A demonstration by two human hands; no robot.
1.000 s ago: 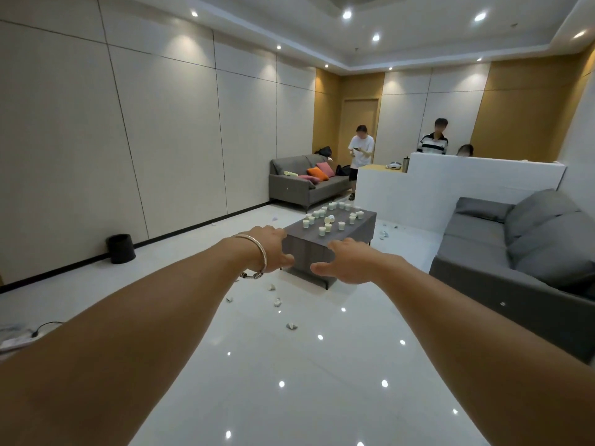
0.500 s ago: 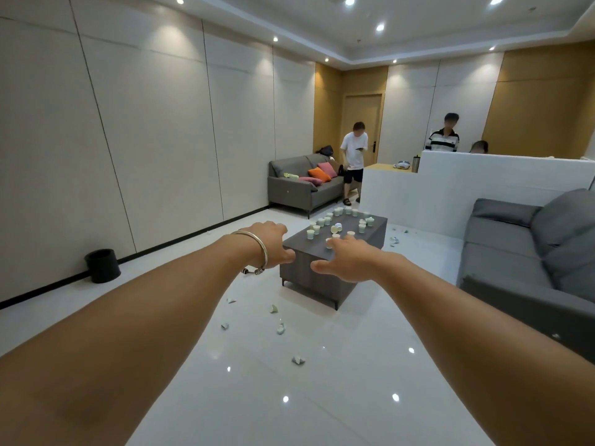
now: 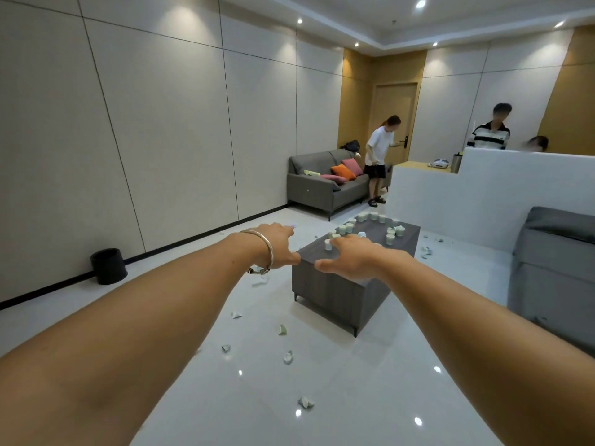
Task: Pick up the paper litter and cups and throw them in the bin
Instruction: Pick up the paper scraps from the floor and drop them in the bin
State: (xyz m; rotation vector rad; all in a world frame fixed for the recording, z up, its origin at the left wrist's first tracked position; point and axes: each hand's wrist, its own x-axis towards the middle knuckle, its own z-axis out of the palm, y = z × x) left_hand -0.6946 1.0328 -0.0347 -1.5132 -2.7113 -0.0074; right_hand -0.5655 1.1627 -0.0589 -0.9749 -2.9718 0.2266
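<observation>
Both my arms are stretched out in front of me. My left hand (image 3: 278, 246), with a silver bangle on the wrist, and my right hand (image 3: 349, 259) are empty, fingers apart. Beyond them stands a dark grey coffee table (image 3: 335, 284) with several small pale paper cups (image 3: 391, 235) on its top. Crumpled paper litter (image 3: 287, 357) is scattered over the glossy white floor in front of the table, and more litter (image 3: 426, 251) lies past the table's far right side. A black round bin (image 3: 108, 266) stands by the left wall.
A grey sofa (image 3: 553, 272) fills the right side. Another grey sofa (image 3: 325, 185) with orange and pink cushions is at the back wall. A white counter (image 3: 483, 191) stands behind the table. One person stands by the far sofa, two more behind the counter.
The view has moved forward towards the table and turned a little left; the table and litter appear larger. My empty hands stay outstretched. The person by the far sofa has bent forward.
</observation>
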